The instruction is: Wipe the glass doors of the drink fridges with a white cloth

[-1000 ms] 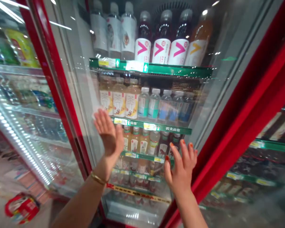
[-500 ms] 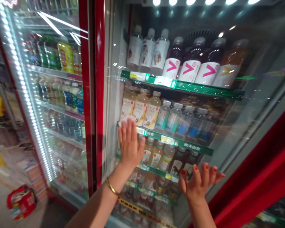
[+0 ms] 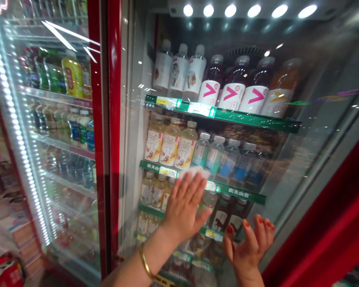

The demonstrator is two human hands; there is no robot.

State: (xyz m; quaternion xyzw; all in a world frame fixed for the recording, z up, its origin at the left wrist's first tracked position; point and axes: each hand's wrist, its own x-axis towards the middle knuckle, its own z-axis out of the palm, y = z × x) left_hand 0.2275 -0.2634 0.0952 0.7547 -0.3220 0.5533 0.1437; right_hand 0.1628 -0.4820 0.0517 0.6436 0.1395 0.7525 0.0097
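My left hand [image 3: 184,207] lies flat with fingers spread against the glass door [image 3: 311,131] of a red drinks fridge, pressing a white cloth [image 3: 194,172] whose edge shows above the fingertips. A gold bangle sits on that wrist. My right hand [image 3: 249,245], with orange-red nails, rests lower right on the same glass, fingers apart and empty. Behind the glass stand tea bottles [image 3: 170,143], water bottles [image 3: 224,157] and bottles with pink-arrow labels [image 3: 230,89] on green-edged shelves [image 3: 227,115].
A second red-framed fridge [image 3: 56,131] with a lit LED strip stands to the left, full of bottles. A red frame [image 3: 326,235] runs diagonally at the right. A red and white pack [image 3: 2,273] lies on the floor at the lower left.
My left hand has slid right and down across the glass with the cloth. My right hand dropped slightly lower. The camera view shifted, showing more of the fridge's top.
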